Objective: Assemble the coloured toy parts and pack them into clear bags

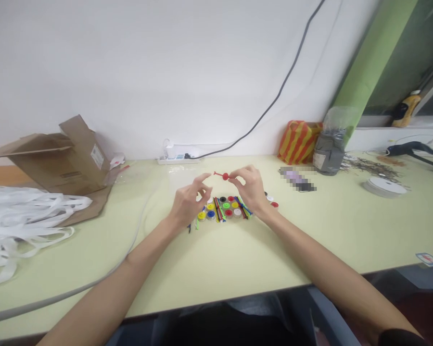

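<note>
Red plastic piece (223, 176) — pinched between the fingers (234, 177) of the right hand (250, 188), just beside the empty, loosely parted left hand (191, 202).

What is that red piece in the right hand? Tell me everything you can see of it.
It is a small red piece: a round, bead-like head on a thin, straight stem with a slightly widened tip, apparently smooth plastic or rubber. Finer detail is too small to tell. It lies roughly level, stem pointing left, pinched at the head by the right hand, in the air above the coloured caps. The left hand is close to the stem; whether it touches cannot be told.
</note>
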`<state>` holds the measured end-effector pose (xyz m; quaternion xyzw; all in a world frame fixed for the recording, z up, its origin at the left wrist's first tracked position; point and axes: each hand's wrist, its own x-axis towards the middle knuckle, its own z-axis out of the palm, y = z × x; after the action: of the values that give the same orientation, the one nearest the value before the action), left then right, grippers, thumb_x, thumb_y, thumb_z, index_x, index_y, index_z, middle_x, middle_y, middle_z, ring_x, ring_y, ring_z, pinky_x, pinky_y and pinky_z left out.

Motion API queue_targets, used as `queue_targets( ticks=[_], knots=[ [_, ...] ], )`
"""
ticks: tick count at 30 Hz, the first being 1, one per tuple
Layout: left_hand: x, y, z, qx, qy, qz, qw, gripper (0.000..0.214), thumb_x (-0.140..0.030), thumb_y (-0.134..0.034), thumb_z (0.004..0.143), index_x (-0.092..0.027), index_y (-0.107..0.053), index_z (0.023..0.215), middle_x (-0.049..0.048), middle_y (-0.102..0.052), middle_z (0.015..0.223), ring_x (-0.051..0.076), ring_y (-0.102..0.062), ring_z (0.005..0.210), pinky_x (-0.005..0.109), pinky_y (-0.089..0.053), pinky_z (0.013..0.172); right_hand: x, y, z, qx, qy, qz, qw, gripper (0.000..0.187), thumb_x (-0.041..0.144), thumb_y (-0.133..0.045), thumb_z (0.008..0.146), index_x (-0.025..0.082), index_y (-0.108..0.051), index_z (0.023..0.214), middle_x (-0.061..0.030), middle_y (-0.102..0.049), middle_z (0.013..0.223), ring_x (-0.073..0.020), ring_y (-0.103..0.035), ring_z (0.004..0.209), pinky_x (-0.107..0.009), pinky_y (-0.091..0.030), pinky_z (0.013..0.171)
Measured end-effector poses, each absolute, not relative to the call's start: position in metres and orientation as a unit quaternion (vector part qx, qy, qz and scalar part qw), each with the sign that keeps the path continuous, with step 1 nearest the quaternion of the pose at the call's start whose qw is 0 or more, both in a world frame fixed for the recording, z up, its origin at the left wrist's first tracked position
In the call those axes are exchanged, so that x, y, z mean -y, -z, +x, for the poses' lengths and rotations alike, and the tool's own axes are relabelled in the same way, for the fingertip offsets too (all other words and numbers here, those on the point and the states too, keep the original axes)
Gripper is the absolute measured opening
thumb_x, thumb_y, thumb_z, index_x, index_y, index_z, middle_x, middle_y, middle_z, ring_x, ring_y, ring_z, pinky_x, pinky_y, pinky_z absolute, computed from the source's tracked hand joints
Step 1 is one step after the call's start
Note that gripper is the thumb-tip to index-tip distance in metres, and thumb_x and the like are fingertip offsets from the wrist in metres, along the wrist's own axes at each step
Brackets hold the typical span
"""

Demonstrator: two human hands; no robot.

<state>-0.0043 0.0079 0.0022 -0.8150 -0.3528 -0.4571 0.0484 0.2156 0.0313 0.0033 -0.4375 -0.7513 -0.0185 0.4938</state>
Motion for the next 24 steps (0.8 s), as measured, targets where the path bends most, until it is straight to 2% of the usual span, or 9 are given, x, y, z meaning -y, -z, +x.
queue_targets(
  ticks=[2, 6, 8, 10, 15, 19, 24],
  knots=[
    [-0.01, -0.003, -0.009, 0.377, 0.461, -0.801, 0.063, 0.035, -0.026, -0.049, 0.099, -0.021, -0.049, 0.133, -0.0027, -0.071, 0.078, 0.01, -0.066, 0.066, 0.022, -0.051, 0.069, -0.054, -0.003, 0.223, 0.755, 0.014, -0.49, 0.435, 0.01, 0.023, -0.064, 0.092, 0.023, -0.074, 0.091, -0.0056, -0.075, 0.093, -0.0249, -0.056, 0.095, -0.041, -0.038, 0.09],
    [-0.016, -0.003, -0.018, 0.409, 0.456, -0.786, 0.081, 0.035, -0.019, -0.046, 0.096, -0.02, -0.05, 0.13, -0.0026, -0.07, 0.078, 0.01, -0.063, 0.063, 0.021, -0.049, 0.068, -0.094, -0.003, 0.228, 0.785, -0.002, -0.574, 0.231, 0.013, 0.02, -0.064, 0.091, 0.019, -0.077, 0.089, -0.0089, -0.075, 0.091, -0.0245, -0.057, 0.097, -0.039, -0.034, 0.091],
    [-0.019, -0.002, -0.023, 0.421, 0.452, -0.781, 0.092, 0.035, -0.018, -0.045, 0.095, -0.019, -0.052, 0.129, -0.0022, -0.071, 0.078, 0.01, -0.062, 0.063, 0.022, -0.048, 0.068, -0.106, -0.003, 0.226, 0.786, -0.004, -0.588, 0.191, 0.012, 0.018, -0.065, 0.089, 0.016, -0.077, 0.087, -0.0114, -0.074, 0.091, -0.0239, -0.058, 0.097, -0.037, -0.033, 0.09],
    [-0.023, -0.002, -0.03, 0.433, 0.443, -0.778, 0.103, 0.031, -0.017, -0.045, 0.094, -0.019, -0.057, 0.122, -0.0014, -0.071, 0.078, 0.011, -0.062, 0.063, 0.022, -0.047, 0.068, -0.109, -0.002, 0.224, 0.787, -0.003, -0.588, 0.188, 0.011, 0.016, -0.065, 0.089, 0.015, -0.076, 0.089, -0.0128, -0.073, 0.094, -0.0241, -0.058, 0.098, -0.037, -0.033, 0.09],
    [-0.032, -0.008, -0.049, 0.442, 0.386, -0.802, 0.112, 0.021, -0.016, -0.046, 0.09, -0.02, -0.066, 0.094, 0.0011, -0.072, 0.081, 0.013, -0.062, 0.066, 0.025, -0.045, 0.067, -0.091, 0.001, 0.218, 0.791, 0.017, -0.565, 0.232, 0.024, 0.013, -0.059, 0.091, 0.017, -0.069, 0.112, -0.0128, -0.068, 0.115, -0.0254, -0.052, 0.111, -0.038, -0.035, 0.092],
    [-0.029, -0.014, -0.062, 0.426, 0.341, -0.834, 0.077, 0.019, -0.017, -0.046, 0.088, -0.02, -0.064, 0.089, 0.003, -0.069, 0.086, 0.015, -0.061, 0.074, 0.025, -0.044, 0.07, -0.067, -0.006, 0.204, 0.842, -0.004, -0.467, 0.27, 0.023, 0.009, -0.056, 0.09, 0.018, -0.07, 0.105, -0.0099, -0.067, 0.108, -0.0234, -0.054, 0.106, -0.037, -0.038, 0.091],
    [-0.022, -0.014, -0.072, 0.435, 0.234, -0.868, -0.044, 0.015, -0.025, -0.051, 0.085, -0.019, -0.061, 0.075, -0.0001, -0.062, 0.072, 0.013, -0.053, 0.064, 0.025, -0.04, 0.063, -0.049, -0.026, 0.173, 0.923, -0.09, -0.316, 0.2, 0.015, 0.01, -0.064, 0.085, 0.017, -0.075, 0.093, -0.0065, -0.069, 0.09, -0.0191, -0.058, 0.088, -0.03, -0.041, 0.079]
  ],
)
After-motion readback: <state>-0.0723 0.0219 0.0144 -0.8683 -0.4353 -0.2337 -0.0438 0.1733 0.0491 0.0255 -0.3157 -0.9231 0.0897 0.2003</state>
